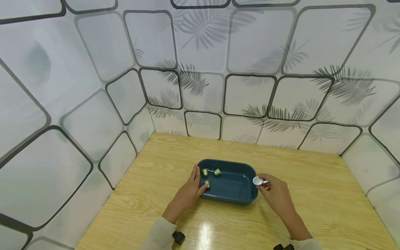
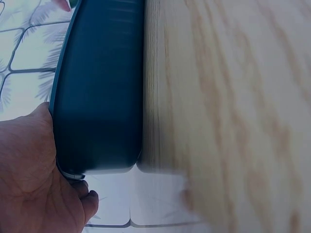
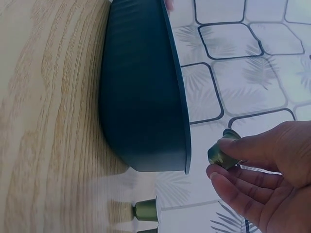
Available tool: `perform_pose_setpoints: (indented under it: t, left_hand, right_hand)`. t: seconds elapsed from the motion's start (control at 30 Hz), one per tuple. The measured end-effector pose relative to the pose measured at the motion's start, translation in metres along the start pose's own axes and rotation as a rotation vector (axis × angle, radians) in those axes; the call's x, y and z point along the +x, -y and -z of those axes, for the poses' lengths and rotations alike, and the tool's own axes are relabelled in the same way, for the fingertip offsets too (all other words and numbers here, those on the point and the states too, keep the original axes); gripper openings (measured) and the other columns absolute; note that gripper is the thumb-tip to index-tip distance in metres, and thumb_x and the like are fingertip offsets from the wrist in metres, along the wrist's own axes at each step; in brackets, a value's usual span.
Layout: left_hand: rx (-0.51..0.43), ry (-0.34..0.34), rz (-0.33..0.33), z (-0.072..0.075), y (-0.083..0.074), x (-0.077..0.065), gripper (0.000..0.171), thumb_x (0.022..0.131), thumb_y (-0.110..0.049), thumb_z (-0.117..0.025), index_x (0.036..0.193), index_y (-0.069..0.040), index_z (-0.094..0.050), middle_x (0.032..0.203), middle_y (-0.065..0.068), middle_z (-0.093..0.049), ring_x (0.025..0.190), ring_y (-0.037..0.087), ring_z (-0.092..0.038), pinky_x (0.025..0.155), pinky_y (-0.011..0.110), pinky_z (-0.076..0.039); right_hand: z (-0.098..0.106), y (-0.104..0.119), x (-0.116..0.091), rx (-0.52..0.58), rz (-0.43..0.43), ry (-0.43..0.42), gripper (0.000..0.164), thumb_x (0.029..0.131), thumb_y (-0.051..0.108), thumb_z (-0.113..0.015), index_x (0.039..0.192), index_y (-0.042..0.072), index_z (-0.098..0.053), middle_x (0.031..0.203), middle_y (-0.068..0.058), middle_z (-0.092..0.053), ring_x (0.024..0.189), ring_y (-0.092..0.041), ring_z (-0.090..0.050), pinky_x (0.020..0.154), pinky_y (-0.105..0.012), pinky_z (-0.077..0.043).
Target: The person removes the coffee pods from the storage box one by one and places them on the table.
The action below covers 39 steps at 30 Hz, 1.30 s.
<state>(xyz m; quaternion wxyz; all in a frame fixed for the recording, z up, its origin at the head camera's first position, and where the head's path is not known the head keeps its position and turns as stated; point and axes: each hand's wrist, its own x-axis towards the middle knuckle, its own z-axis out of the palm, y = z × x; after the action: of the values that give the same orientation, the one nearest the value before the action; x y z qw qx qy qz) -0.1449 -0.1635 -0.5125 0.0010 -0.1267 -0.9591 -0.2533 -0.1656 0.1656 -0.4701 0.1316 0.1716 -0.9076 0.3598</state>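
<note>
A dark blue rectangular tray point(image 1: 229, 200) sits on the wooden table. My left hand point(image 1: 187, 191) grips its left end, fingers along the outside and thumb over the rim. Inside the tray, towards that end, lie three small green coffee capsules point(image 1: 217, 172), one of them right by my thumb. My right hand point(image 1: 276, 192) pinches another green coffee capsule point(image 3: 223, 154) between thumb and fingers. From the head view, this capsule's white lid point(image 1: 257, 181) faces up and overlaps the tray's right rim. The left wrist view shows the hand point(image 2: 41, 179) at the tray's corner.
Beyond the tray's right end, a green capsule point(image 3: 146, 209) stands on the table point(image 3: 48, 121), with part of another below it at the frame's edge. Patterned wall covering point(image 1: 250, 97) rises behind the table and along both sides.
</note>
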Motion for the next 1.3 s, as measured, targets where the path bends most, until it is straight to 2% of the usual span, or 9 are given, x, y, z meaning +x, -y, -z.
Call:
perform_pose_setpoints:
  t: [0.27,0.47,0.93,1.17,1.3]
  left_hand:
    - [-0.009,0.006,-0.003,0.001,-0.001,0.000,0.080,0.110,-0.043,-0.041,0.159,0.008,-0.004,0.167,0.022,0.006,0.143,0.038,-0.040,0.095,0.042,-0.052]
    - [-0.001,0.006,-0.003,0.001,-0.001,0.000,0.081,0.110,-0.043,-0.041,0.159,0.007,-0.003,0.168,0.022,0.007,0.142,0.037,-0.041,0.093,0.041,-0.053]
    - [0.002,0.026,0.012,0.001,0.001,-0.001,0.083,0.109,-0.047,-0.039,0.160,0.005,0.000,0.168,0.019,0.011,0.141,0.037,-0.043,0.088,0.040,-0.054]
    - [-0.020,0.015,-0.005,-0.001,-0.001,0.000,0.082,0.110,-0.044,-0.041,0.159,0.007,-0.001,0.167,0.021,0.009,0.143,0.039,-0.039,0.094,0.043,-0.052]
    - [-0.004,0.022,0.014,-0.003,-0.001,0.000,0.082,0.110,-0.046,-0.039,0.160,0.005,0.001,0.168,0.018,0.011,0.145,0.036,-0.037,0.096,0.042,-0.051]
  right_hand:
    - [0.007,-0.006,-0.005,0.013,-0.005,-0.023,0.041,0.078,-0.007,-0.082,0.118,-0.006,-0.070,0.095,-0.019,-0.075,0.077,-0.025,-0.073,0.063,-0.029,-0.057]
    - [0.013,-0.008,-0.008,0.021,-0.021,-0.033,0.043,0.079,-0.007,-0.082,0.121,-0.005,-0.069,0.102,-0.022,-0.074,0.080,-0.027,-0.074,0.065,-0.030,-0.058]
    - [0.027,-0.016,-0.017,0.014,0.005,-0.116,0.044,0.075,-0.010,-0.084,0.116,-0.006,-0.071,0.098,-0.021,-0.075,0.077,-0.029,-0.074,0.061,-0.023,-0.056]
    - [0.038,-0.025,-0.019,-0.007,-0.005,-0.129,0.044,0.074,-0.014,-0.082,0.116,-0.008,-0.069,0.098,-0.025,-0.073,0.078,-0.033,-0.073,0.061,-0.028,-0.058]
    - [0.041,-0.031,-0.019,-0.022,0.004,-0.144,0.044,0.075,-0.014,-0.082,0.116,-0.007,-0.070,0.098,-0.024,-0.074,0.077,-0.033,-0.073,0.061,-0.024,-0.057]
